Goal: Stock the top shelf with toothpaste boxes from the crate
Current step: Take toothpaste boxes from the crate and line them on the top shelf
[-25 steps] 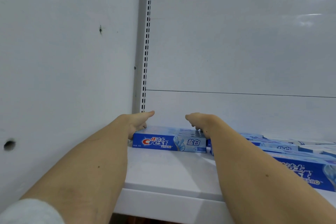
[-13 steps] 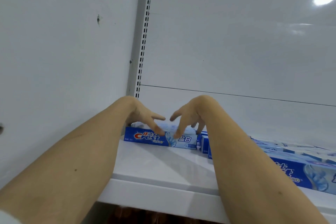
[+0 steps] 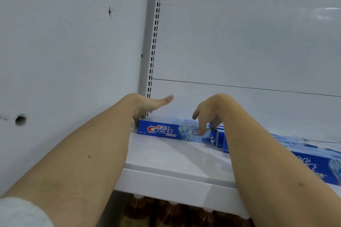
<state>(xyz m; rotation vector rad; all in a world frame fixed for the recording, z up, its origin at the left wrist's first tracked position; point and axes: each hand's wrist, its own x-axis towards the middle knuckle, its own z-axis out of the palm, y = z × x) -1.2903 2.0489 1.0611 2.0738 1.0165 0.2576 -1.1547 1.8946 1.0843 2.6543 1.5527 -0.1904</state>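
Left hand (image 3: pixel 145 106) fingers hiding behind toothpaste box (image 3: pixel 173 131) end, thumb sticking out, grip unclear, right hand (image 3: pixel 208 114) fingertips resting spread on box, shelf (image 3: pixel 166 160) underneath.

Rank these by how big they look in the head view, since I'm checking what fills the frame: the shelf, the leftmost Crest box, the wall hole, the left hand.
1. Shelf
2. Crest box
3. Left hand, close to the box in apparent size, so that order is unsure
4. Wall hole
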